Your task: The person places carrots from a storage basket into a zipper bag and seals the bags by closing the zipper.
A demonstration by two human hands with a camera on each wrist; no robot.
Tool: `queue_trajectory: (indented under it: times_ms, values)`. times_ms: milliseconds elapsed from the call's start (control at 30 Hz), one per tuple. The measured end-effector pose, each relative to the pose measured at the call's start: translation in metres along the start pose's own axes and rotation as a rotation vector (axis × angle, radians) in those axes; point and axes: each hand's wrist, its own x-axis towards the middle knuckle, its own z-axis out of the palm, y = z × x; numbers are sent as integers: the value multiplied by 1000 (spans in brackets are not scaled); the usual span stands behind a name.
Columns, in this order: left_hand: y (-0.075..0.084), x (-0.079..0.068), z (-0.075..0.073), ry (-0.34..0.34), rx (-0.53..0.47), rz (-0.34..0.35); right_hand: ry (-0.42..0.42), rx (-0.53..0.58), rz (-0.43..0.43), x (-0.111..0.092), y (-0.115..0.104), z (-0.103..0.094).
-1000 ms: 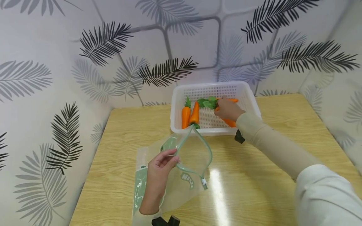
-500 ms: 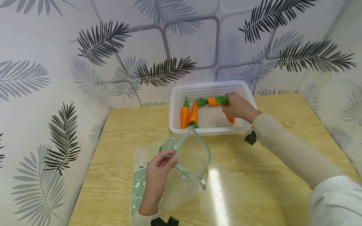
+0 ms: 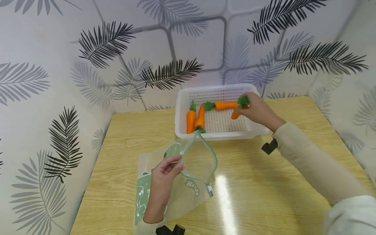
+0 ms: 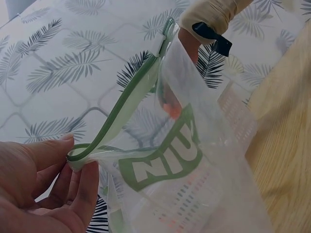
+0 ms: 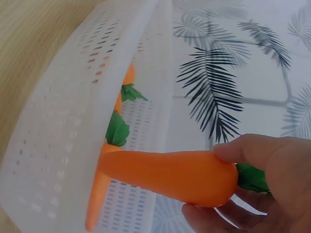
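My left hand point(image 3: 164, 178) pinches the green zip edge of a clear zip bag point(image 3: 188, 200), whose mouth gapes toward the basket. In the left wrist view, thumb and fingers grip one corner of the bag's green rim point(image 4: 124, 102). My right hand point(image 3: 258, 107) holds an orange carrot point(image 5: 170, 174) by its thick, leafy end over the right part of a white plastic basket point(image 3: 223, 135). The carrot's tip points down and left in the head view. Another carrot point(image 3: 225, 105) lies along the basket's back, and two carrots point(image 3: 191, 122) stand side by side at its left.
The wooden table point(image 3: 249, 182) runs up to a wall point(image 3: 188, 39) with a leaf pattern. The basket stands near the table's back edge, just behind the bag. A white slider point(image 3: 209, 188) sits at the bag's near right end.
My right hand has moved right and lifted a carrot off the basket floor, uncovering the carrot at the back. The left hand and bag have stayed nearly still.
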Motion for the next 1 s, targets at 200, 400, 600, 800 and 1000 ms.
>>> queue_trajectory:
  times_ms: [200,400,600,800,1000]
  values:
    - [0,-1,-1,1,22,-4,49,97,44,-19,3,3]
    - [-1,-2,-4,3,52,-1,101,228,53,-35,-1,4]
    - [-1,0,-3,-1,67,20,82,367,79,-52,-10,-2]
    - [-2,4,-1,9,87,39,41,460,65,-66,-19,-5]
    - [-3,5,0,7,92,41,-1,528,25,-76,-21,-4]
